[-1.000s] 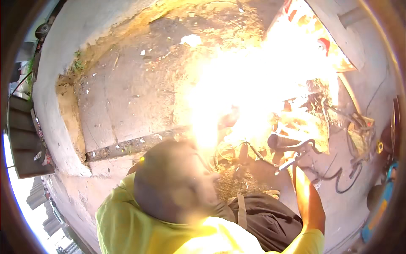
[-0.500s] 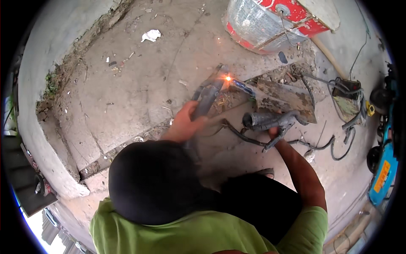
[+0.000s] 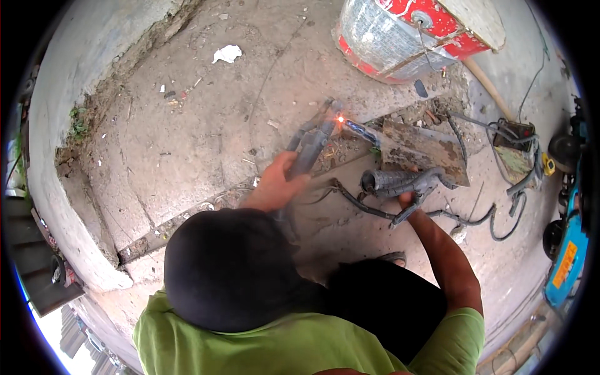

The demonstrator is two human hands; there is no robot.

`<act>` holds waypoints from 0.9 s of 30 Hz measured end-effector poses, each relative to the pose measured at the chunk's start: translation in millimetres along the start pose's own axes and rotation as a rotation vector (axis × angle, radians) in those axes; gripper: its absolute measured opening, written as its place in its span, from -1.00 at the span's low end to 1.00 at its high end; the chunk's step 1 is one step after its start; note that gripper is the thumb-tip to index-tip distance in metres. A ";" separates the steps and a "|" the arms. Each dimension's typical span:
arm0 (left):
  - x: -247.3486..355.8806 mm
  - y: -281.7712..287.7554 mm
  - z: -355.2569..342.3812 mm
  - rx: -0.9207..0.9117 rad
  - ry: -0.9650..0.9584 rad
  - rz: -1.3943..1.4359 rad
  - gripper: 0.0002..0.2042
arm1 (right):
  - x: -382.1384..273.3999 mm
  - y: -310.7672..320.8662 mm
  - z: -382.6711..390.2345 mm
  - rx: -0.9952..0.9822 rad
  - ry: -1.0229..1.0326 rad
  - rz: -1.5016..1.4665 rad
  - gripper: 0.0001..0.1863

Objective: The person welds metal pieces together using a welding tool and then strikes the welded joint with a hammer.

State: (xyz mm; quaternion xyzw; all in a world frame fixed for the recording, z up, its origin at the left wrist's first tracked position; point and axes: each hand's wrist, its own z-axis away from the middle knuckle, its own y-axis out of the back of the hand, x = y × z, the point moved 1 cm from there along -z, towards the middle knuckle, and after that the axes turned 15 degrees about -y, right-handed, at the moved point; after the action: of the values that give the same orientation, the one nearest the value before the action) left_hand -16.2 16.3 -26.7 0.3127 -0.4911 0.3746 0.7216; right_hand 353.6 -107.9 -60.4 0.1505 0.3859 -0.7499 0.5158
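Observation:
My left hand (image 3: 275, 184) is closed around a grey metal tube (image 3: 310, 150), with a thinner bar alongside it. A bright orange spark (image 3: 340, 119) glows at the tube's far end. Touching or nearly touching that spot is a narrow rod-like piece (image 3: 360, 130), lit bluish, slanting from the left edge of a worn flat board (image 3: 422, 147). Just below the board, my right hand (image 3: 406, 199) grips a grey ribbed tubular piece (image 3: 390, 181) with a side bar and dark cable. Most of its fingers are hidden behind that piece. A dark rounded cap (image 3: 228, 269) covers the lower middle.
A dented silver and red drum (image 3: 397, 40) stands at the far right, beside a wooden handle (image 3: 490, 87). Cables (image 3: 475, 217) run along the ground toward a boxy device (image 3: 515, 140). A blue machine (image 3: 565, 250) stands at the right edge. A low concrete wall (image 3: 69, 206) borders the left.
The spark's glow is smaller now. The whole view has shifted slightly. Both hands keep the same hold, with the tube and the rod-like piece almost in place.

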 end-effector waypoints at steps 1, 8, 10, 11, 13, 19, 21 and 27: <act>-6.3 -0.4 -0.7 -0.028 -0.068 -0.002 -0.42 | 0.5 -0.7 -0.1 0.001 0.000 0.000 -0.17; -4.9 -0.1 0.3 -0.056 -0.131 -0.014 -0.47 | 1.3 -4.1 -5.2 -0.005 -0.008 0.004 -0.15; 0.6 1.1 2.2 -0.033 -0.041 -0.014 -0.42 | 0.8 -5.8 -9.7 -0.011 -0.010 0.007 -0.14; 0.1 1.3 0.9 -0.026 0.002 -0.011 -0.39 | 1.3 -7.1 -9.6 -0.010 -0.009 0.005 -0.14; -9.1 -1.4 -4.0 -0.048 -0.053 -0.040 -0.42 | -0.3 -7.4 -8.8 -0.004 -0.002 -0.005 -0.13; 30.4 -3.4 0.9 -0.041 0.012 0.003 -0.44 | -3.1 -12.9 -21.8 -0.010 -0.009 0.021 -0.11; 36.2 -4.6 5.2 0.030 -0.082 -0.085 -0.43 | -1.8 -11.4 -23.7 -0.013 -0.015 0.023 -0.10; 17.7 -10.0 4.5 -0.021 -0.079 -0.035 -0.41 | 0.9 -4.0 -11.7 0.034 -0.030 0.027 -0.08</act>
State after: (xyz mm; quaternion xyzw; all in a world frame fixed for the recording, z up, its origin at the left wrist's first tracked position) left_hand -5.6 11.5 -9.5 0.3281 -0.5177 0.3442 0.7113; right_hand 347.6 -99.2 -67.0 0.1532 0.3632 -0.7515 0.5289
